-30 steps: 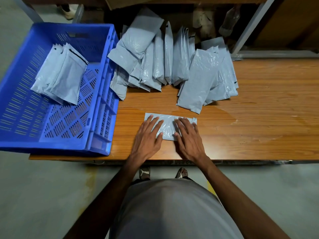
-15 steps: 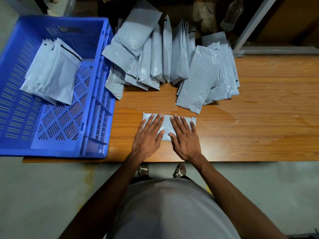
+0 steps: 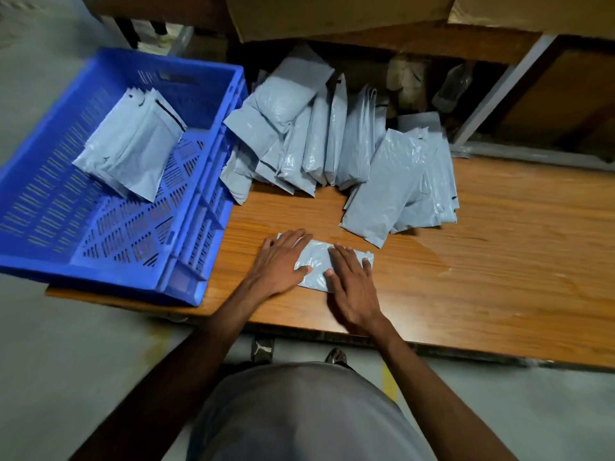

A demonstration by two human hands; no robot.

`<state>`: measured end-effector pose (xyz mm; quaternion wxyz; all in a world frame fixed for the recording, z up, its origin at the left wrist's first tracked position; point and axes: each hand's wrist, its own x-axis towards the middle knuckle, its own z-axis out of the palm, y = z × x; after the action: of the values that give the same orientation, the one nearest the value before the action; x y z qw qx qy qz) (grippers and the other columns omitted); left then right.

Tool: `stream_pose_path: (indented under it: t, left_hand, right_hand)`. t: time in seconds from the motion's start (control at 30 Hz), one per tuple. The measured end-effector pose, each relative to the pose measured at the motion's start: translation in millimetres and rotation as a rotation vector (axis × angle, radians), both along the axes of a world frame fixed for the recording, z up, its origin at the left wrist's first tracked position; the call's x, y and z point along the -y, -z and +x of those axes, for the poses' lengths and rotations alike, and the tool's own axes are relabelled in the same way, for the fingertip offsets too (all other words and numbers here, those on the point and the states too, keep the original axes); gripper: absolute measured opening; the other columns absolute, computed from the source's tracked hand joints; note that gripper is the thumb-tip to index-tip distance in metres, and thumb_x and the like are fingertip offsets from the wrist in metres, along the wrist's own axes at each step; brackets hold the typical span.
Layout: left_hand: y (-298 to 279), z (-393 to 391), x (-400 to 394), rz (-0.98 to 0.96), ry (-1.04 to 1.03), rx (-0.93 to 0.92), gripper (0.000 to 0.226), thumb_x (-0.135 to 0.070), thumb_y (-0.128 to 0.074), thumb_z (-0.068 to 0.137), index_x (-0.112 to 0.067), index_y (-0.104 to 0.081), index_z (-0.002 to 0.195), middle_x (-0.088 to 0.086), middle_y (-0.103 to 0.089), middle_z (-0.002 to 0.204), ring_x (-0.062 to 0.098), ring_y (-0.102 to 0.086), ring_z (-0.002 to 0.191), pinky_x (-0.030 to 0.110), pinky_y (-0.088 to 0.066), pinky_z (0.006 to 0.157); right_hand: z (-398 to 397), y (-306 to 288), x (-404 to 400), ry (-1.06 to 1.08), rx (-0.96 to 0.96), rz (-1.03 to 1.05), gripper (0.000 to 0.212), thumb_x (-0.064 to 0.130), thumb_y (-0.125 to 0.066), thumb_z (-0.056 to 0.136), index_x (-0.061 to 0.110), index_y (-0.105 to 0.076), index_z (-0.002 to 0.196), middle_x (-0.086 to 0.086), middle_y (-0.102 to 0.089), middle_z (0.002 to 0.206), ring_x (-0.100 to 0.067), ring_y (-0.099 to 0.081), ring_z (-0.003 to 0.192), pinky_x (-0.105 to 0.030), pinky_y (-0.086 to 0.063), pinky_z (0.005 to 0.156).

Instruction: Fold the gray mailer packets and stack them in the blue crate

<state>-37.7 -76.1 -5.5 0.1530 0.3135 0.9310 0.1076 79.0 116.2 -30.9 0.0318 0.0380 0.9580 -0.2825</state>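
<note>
At lower centre of the frame, the left hand (image 3: pixel 279 264) and right hand (image 3: pixel 349 281) lie palm-down with fingers straight and spread, gripping nothing, pressing a folded gray plastic mailer packet (image 3: pixel 317 261) flat on the brown wooden table (image 3: pixel 499 277), likely to set its crease. The perforated blue plastic crate (image 3: pixel 186 261) at left holds a small stack of folded gray packets (image 3: pixel 133 151). Bare tabletop between gives a short path, though its near wall must be cleared; the heap of unfolded gray packets (image 3: pixel 332 144) waits at upper centre.
</note>
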Motion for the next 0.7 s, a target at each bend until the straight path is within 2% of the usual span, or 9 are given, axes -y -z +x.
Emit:
stream_pose_path:
  t: [0.07, 0.2, 0.3, 0.4, 0.53, 0.6, 0.7]
  left_hand:
    - [-8.3, -8.1, -3.8, -0.047, 0.002, 0.003, 0.078, -0.051, -0.061, 0.095, -0.032, -0.027, 0.162, -0.004, -0.028, 0.166, 0.017, -0.024, 0.151, 0.046, -0.020, 0.117]
    - [-22.2, -16.9, -12.0, -0.108, -0.033, 0.052, 0.078, -0.046, -0.074, 0.081, -0.030, -0.045, 0.152, 0.004, -0.048, 0.142, 0.025, -0.041, 0.136, 0.047, -0.027, 0.113]
    - [-28.8, -22.2, -9.9, -0.090, -0.045, 0.080, 0.056, -0.035, -0.075, 0.077, -0.028, -0.062, 0.132, 0.002, -0.058, 0.118, 0.025, -0.055, 0.119, 0.040, -0.040, 0.093]
    - [-40.1, -22.3, -3.1, 0.008, -0.102, 0.120, 0.035, -0.023, -0.070, 0.080, -0.025, -0.065, 0.115, 0.000, -0.061, 0.111, 0.026, -0.060, 0.110, 0.038, -0.050, 0.082]
    - [-78.2, -22.6, 4.7, 0.141, -0.194, 0.039, 0.020, -0.028, -0.068, 0.084, -0.030, -0.061, 0.102, -0.007, -0.066, 0.100, 0.020, -0.060, 0.095, 0.044, -0.055, 0.080]
    - [-106.1, -21.6, 8.1, 0.191, -0.242, -0.061, 0.018, -0.029, -0.068, 0.085, -0.032, -0.061, 0.101, -0.009, -0.067, 0.098, 0.018, -0.061, 0.093, 0.042, -0.055, 0.079]
    - [-151.8, -23.2, 17.5, 0.266, -0.285, -0.194, 0.019, -0.024, -0.065, 0.085, -0.028, -0.064, 0.103, -0.006, -0.072, 0.100, 0.020, -0.066, 0.095, 0.041, -0.054, 0.078]
  right_hand:
    - [-4.1, -6.5, -3.9, -0.039, -0.031, 0.027, 0.055, 0.043, -0.024, 0.113, 0.023, -0.026, 0.164, 0.000, -0.026, 0.170, -0.021, -0.013, 0.161, -0.055, -0.014, 0.128]
    - [-21.1, -16.7, -13.1, -0.119, -0.021, 0.111, 0.063, 0.040, -0.038, 0.105, 0.015, -0.028, 0.163, -0.008, -0.030, 0.168, -0.029, -0.018, 0.159, -0.060, -0.016, 0.127]
    - [-40.7, -32.7, -20.3, -0.204, 0.025, 0.158, 0.074, 0.035, -0.054, 0.096, 0.012, -0.030, 0.162, -0.010, -0.033, 0.166, -0.031, -0.015, 0.160, -0.059, -0.014, 0.127]
    - [-58.2, -54.0, -22.9, -0.283, 0.024, 0.200, 0.076, 0.017, -0.061, 0.090, 0.013, -0.032, 0.160, -0.008, -0.037, 0.163, -0.029, -0.012, 0.161, -0.054, -0.011, 0.129]
    - [-83.1, -89.7, -20.4, -0.348, -0.045, 0.185, 0.052, 0.013, -0.059, 0.091, 0.015, -0.057, 0.143, -0.008, -0.058, 0.145, -0.028, -0.025, 0.157, -0.054, -0.012, 0.129]
    - [-97.0, -110.1, -18.1, -0.360, -0.109, 0.189, 0.043, 0.014, -0.061, 0.089, 0.017, -0.064, 0.131, -0.008, -0.063, 0.132, -0.029, -0.041, 0.147, -0.056, -0.019, 0.126]
    - [-118.4, -144.9, -12.8, -0.371, -0.282, 0.206, 0.035, 0.017, -0.060, 0.084, 0.017, -0.064, 0.119, -0.006, -0.063, 0.115, -0.032, -0.060, 0.117, -0.055, -0.031, 0.118]
